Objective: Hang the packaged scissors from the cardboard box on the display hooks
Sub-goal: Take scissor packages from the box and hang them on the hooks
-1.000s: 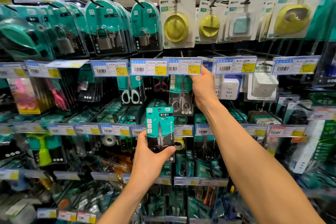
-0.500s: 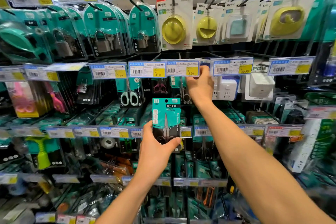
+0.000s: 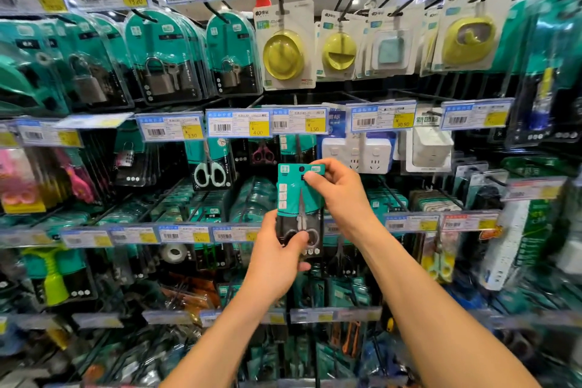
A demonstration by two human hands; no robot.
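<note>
Our left hand (image 3: 277,264) hides the lower left of the pack (image 3: 294,198), our right hand (image 3: 343,195) its upper right corner. We cannot tell if it is on a hook. Goods (image 3: 141,356) at the frame's bottom are blurred; both forearms (image 3: 441,324) run off there.

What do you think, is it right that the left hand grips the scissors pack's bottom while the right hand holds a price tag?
No. The left hand grips the bottom of the scissors pack, but the head view shows the right hand pinching its top instead.

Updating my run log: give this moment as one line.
scissors pack: upright, not yet hung | left hand: grips its bottom | right hand: pinches its top
</note>
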